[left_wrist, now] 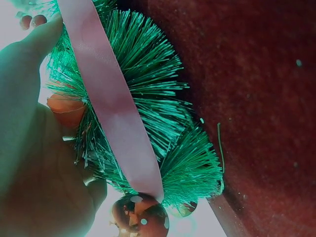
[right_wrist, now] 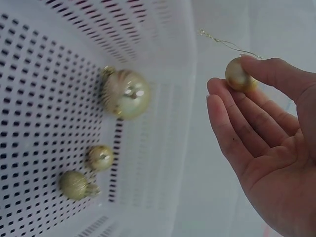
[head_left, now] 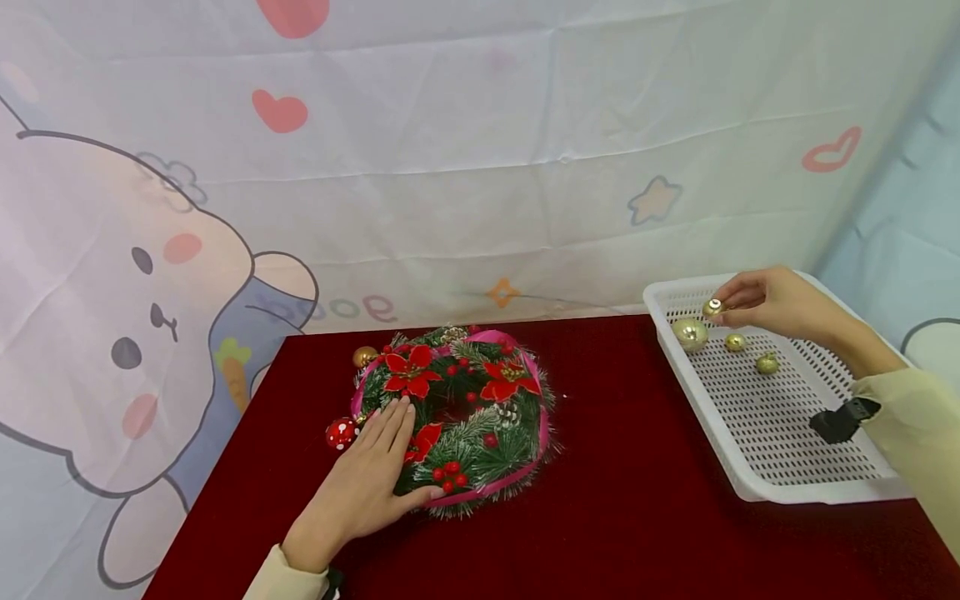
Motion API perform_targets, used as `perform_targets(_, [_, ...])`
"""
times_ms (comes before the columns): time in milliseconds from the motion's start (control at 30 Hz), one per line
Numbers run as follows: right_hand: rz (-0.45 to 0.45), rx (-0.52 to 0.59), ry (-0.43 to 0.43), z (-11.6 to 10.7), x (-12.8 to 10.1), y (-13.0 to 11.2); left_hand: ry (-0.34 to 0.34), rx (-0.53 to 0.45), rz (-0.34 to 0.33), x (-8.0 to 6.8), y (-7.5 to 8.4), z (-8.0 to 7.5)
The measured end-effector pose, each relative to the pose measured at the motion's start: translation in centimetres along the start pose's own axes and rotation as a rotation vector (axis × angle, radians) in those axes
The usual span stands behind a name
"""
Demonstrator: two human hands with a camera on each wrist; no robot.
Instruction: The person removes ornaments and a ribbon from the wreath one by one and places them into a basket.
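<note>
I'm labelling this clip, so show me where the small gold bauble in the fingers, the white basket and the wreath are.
small gold bauble (right_wrist: 240, 75), right wrist view, on its round body.
white basket (head_left: 780, 492), head view, on its near rim.
wreath (head_left: 480, 425), head view, on green needles at its lower part.

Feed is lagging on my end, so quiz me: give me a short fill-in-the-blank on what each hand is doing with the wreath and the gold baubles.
1. The right hand pinches a small ____ bauble over the white basket.
2. Loose baubles lying in the basket: ____.
3. The left hand rests flat on the ____.
4. The wreath lies on a dark ____ tablecloth.

Missing words: gold; three; wreath; red
</note>
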State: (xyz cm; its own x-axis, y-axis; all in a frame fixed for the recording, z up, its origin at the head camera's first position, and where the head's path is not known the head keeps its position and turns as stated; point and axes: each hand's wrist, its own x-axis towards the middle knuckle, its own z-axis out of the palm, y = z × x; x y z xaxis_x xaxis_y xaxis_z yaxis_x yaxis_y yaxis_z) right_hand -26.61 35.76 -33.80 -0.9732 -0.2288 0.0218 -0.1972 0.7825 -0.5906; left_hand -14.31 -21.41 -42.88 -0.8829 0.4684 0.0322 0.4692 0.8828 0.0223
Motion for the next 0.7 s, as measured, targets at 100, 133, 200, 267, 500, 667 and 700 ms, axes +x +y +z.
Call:
perform_targets(100, [0.015, -0.022, -0.019, 0.1, 0.1, 1.4, 0.002, 0.001, -0.002, -0.1, 0.0, 0.0])
perform_targets(133, [0.02, -0.028, -0.025, 0.2, 0.2, 1.8, 0.003, 0.0, -0.002, -0.1, 0.0, 0.0])
perform_targets(200, [0.023, -0.035, -0.032, 0.3, 0.3, 2.6, 0.007, -0.001, -0.003, -0.1, 0.0, 0.0])
perform_targets(267, [0.028, -0.035, -0.046, 0.5, 0.4, 3.4, 0.006, -0.001, -0.008, -0.1, 0.0, 0.0])
perform_targets(500, [0.067, -0.031, -0.12, 1.8, 0.9, 5.6, 0.006, -0.009, -0.018, -0.1, -0.1, 0.2])
perform_targets(667, [0.076, -0.055, -0.171, 2.9, 1.3, 6.8, 0.005, -0.002, -0.016, -0.1, -0.2, 0.1])
perform_targets(700, [0.078, -0.068, -0.178, 3.1, 1.3, 6.9, 0.006, -0.003, -0.012, -0.1, -0.2, 0.1])
